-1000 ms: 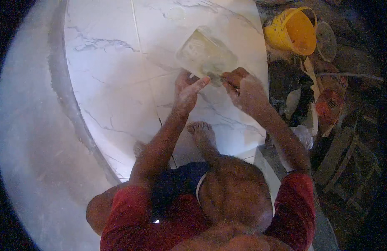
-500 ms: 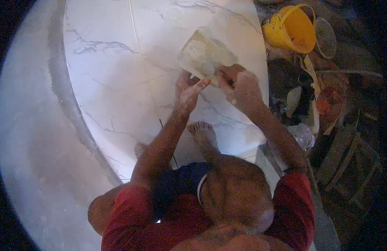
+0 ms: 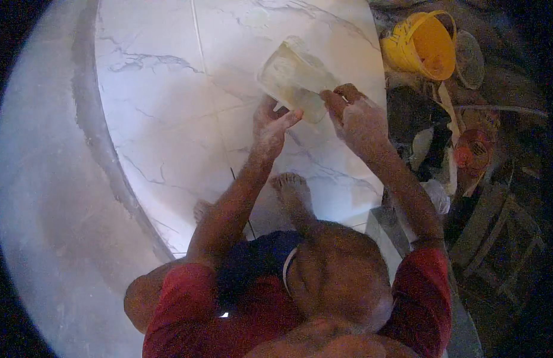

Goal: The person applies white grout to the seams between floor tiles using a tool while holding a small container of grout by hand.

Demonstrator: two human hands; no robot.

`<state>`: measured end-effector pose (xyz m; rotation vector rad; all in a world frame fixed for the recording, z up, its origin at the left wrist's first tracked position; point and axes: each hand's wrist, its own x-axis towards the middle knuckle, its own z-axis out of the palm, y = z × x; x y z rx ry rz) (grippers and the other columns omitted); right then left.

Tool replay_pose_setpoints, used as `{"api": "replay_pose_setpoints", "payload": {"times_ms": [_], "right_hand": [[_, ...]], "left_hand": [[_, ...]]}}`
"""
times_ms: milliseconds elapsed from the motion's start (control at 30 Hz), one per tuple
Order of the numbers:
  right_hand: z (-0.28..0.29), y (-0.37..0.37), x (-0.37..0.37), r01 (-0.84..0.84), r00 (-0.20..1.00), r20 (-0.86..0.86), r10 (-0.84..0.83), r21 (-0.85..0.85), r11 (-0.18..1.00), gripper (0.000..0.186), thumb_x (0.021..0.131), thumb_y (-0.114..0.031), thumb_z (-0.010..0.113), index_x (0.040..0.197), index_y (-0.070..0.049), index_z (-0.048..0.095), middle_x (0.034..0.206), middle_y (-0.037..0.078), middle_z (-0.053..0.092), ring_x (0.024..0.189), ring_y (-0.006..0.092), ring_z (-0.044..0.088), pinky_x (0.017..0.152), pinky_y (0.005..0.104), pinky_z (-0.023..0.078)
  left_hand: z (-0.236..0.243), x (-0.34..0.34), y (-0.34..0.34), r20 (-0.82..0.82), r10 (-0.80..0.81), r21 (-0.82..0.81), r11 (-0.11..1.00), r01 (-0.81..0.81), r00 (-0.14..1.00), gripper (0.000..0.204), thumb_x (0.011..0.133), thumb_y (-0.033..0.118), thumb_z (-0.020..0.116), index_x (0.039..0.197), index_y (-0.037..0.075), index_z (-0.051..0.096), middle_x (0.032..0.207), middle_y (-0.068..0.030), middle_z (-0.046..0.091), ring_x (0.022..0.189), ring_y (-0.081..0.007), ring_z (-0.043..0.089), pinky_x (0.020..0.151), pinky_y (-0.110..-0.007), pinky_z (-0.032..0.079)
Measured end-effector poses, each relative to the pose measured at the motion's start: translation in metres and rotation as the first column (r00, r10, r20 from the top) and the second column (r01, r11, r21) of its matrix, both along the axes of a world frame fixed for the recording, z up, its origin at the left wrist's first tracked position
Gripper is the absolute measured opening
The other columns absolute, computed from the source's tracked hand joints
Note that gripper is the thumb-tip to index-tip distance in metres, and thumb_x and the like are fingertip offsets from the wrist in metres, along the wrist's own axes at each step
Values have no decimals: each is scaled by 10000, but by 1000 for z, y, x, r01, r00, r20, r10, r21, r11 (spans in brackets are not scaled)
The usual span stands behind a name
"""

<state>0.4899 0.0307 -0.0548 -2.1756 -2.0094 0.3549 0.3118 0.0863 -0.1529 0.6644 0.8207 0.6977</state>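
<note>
A pale, translucent rectangular plastic tub (image 3: pixel 285 70) is held above the marbled tile floor, with whitish residue inside. My left hand (image 3: pixel 270 130) grips its near left edge, the thumb along the near rim and the fingers partly hidden beneath. At the tub's right edge is my right hand (image 3: pixel 361 119), its fingers curled and pinched together. Whatever they hold, if anything, is too small or hidden to make out. Pale dust coats both hands.
White tiles (image 3: pixel 163 107) with grey veins meet a curved grey cement border (image 3: pixel 100 128) on the left. A yellow bucket (image 3: pixel 402 45) lies tilted at the far right, near dark clutter and a red round object (image 3: pixel 471 153). My bare foot (image 3: pixel 293 190) rests on the tiles.
My right hand has moved a little to the right, from over the tub's inside to its right edge. The left hand keeps its grip on the tub.
</note>
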Motion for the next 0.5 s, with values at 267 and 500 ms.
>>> {"api": "replay_pose_setpoints", "payload": {"times_ms": [267, 500], "right_hand": [[-6, -13, -4, -300, 933, 182, 311, -83, 950, 205, 793, -167, 578, 995, -137, 596, 942, 67, 545, 844, 262, 620, 590, 371, 575], [-4, -16, -2, -251, 944, 190, 271, -123, 960, 215, 802, -170, 575, 1011, -128, 605, 968, 71, 569, 869, 264, 619, 630, 378, 574]], "left_hand": [[4, -4, 0, 13, 29, -53, 998, -28, 999, 651, 788, 88, 754, 1350, 21, 432, 1249, -154, 556, 1075, -304, 613, 877, -435, 550], [7, -2, 0, 41, 28, -95, 995, -24, 999, 735, 771, 172, 775, 1385, 8, 406, 1287, -153, 517, 1113, -294, 592, 880, -410, 547]]}}
